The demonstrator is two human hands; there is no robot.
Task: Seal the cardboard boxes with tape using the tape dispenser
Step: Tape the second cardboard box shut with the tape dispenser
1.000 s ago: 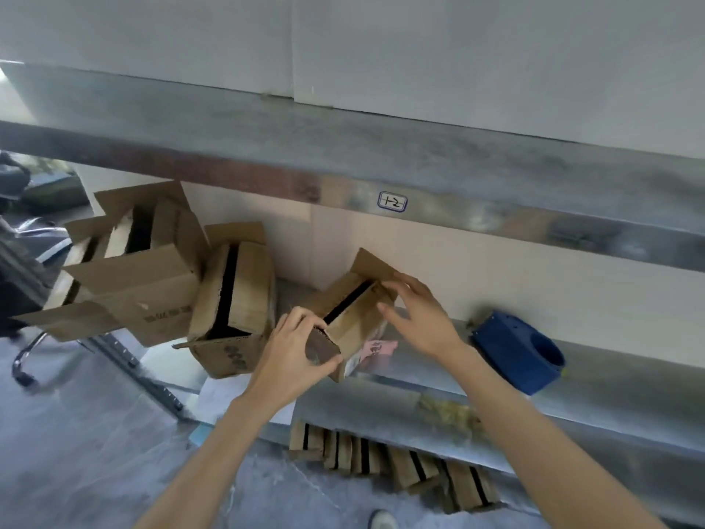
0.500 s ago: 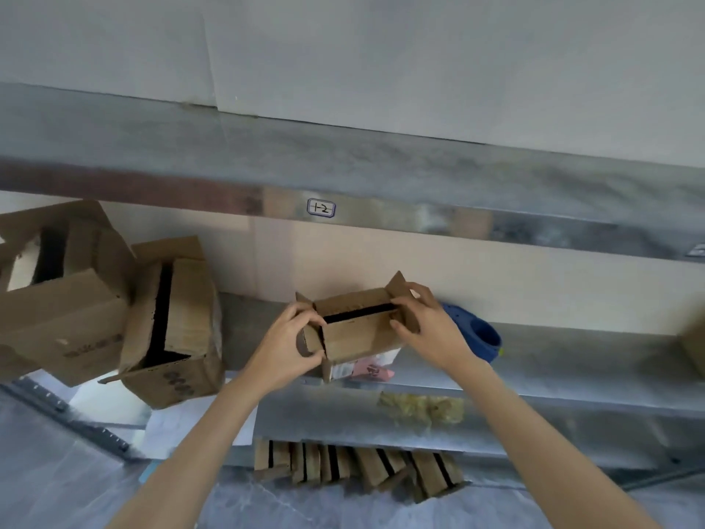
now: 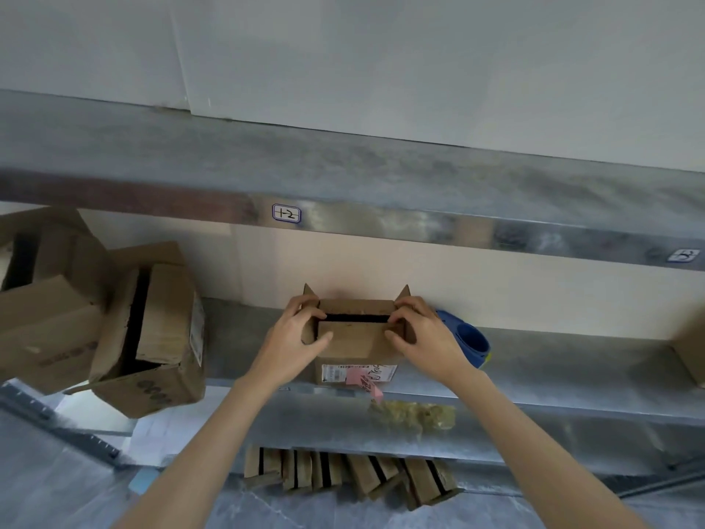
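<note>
A small box (image 3: 356, 337) sits on the metal shelf (image 3: 572, 376), close to the near edge and right in the middle. The left hand (image 3: 293, 337) grips the left end of the small box, with fingers curled over the side flap and the thumb on the near top flap. The right hand (image 3: 423, 337) grips the right end the same way. The two hands are apart, one at each end. The two long top flaps are folded down, but a dark gap shows between them, so the top is not closed all the way. The little side flaps stick up at both ends. No tape is on the seam yet. The blue tape dispenser (image 3: 471, 341) lies on the shelf just behind the right hand, and no hand holds it. I think the small box is light and a bit bendy, because it is thin cardboard. The flaps will likely spring back up if let go. A good way is to press the flaps flat with one hand near the seam and pick up the tape dispenser with the other. A white label (image 3: 339, 374) and a pink tag (image 3: 356, 378) are on its near side. Two big boxes (image 3: 152, 337) with open flaps lie far to the left.
</note>
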